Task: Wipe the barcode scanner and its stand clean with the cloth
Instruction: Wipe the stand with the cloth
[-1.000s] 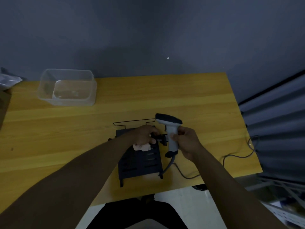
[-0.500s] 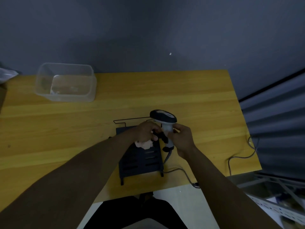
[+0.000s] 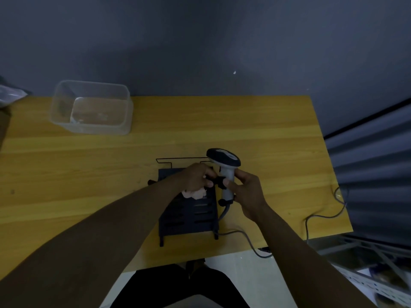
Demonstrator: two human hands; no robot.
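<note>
Our right hand had its grip clenched on the grey pistol-shaped barcode scanner, upright over the black slotted metal stand on the yellow wooden surface; our left hand squeezed the crumpled pale cloth at the stand's clamp. A clear plastic tub sat far left, well apart, and the grey cable trailed off the edge.

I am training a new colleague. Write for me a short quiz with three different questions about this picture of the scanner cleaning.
1. True or false: the barcode scanner lies flat on the table.
2. Which hand holds the cloth? A. left hand B. right hand
3. Fill in: the clear container stands at the table's far ____ corner.

Key: 1 false, the right hand holds its handle, head raised. 2 A. 3 left.
</note>
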